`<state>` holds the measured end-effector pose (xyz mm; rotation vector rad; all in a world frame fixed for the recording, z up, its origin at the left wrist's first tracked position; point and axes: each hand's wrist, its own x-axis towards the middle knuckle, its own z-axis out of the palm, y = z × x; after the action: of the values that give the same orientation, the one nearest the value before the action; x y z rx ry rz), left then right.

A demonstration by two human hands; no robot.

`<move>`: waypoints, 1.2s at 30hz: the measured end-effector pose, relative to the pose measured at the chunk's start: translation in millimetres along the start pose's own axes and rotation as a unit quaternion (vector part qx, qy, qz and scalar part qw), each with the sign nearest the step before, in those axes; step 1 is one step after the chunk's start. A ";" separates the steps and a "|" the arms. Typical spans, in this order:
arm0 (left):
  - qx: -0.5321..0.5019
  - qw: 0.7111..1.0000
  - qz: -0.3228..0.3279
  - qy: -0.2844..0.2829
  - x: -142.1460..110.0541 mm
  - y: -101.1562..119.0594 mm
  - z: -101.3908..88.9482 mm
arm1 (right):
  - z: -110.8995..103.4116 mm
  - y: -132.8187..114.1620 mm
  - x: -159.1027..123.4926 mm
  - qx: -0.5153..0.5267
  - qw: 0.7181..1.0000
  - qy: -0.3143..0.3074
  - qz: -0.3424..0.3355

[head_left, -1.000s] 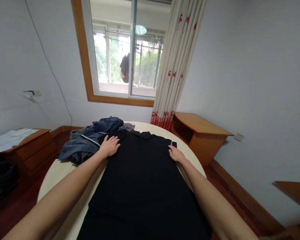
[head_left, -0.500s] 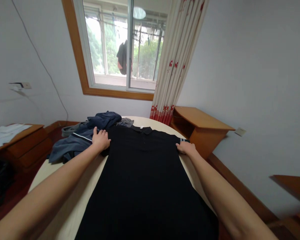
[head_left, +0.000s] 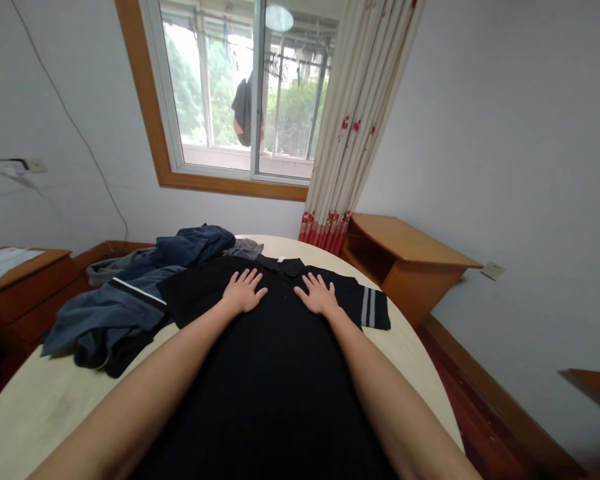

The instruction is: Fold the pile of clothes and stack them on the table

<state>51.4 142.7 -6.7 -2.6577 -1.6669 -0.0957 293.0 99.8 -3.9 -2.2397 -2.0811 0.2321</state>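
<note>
A black polo shirt (head_left: 285,360) lies spread on the round table, collar toward the window. Its right-hand sleeve, with two grey stripes, is laid out flat; the other sleeve reaches the clothes pile. My left hand (head_left: 243,292) rests flat on the chest left of the collar, fingers spread. On the other side of the button placket, my right hand (head_left: 318,295) also lies flat with its fingers apart. Neither hand grips the cloth. The shirt's lower end runs out of view between my forearms.
A heap of dark blue and grey clothes (head_left: 145,287) sits at the table's left. The pale table (head_left: 45,407) has a curved edge. Beyond it are a wooden desk (head_left: 415,243) at right, a curtain (head_left: 347,127), a window and a wooden cabinet (head_left: 30,283) at left.
Both hands have let go of the sleeve areas and moved inward onto the shirt's chest. The sleeves now lie spread out, and the view has shifted slightly.
</note>
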 end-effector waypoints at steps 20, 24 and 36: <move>0.003 1.000 -0.024 0.000 64.4 -33.9 3.9 | -13.8 39.2 97.1 -0.053 0.997 0.042 0.021; 0.028 0.999 -0.031 -0.002 51.3 3.6 -4.7 | -14.0 -13.2 72.4 -0.092 0.993 0.068 -0.006; -0.026 0.999 -0.002 -0.027 -59.9 -14.4 -3.4 | -4.9 43.7 -12.0 -0.035 0.995 0.047 0.085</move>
<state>12.3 95.0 -6.9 -2.7196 -1.7074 -0.0695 336.0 84.8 -5.3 -2.4206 -1.8819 0.0642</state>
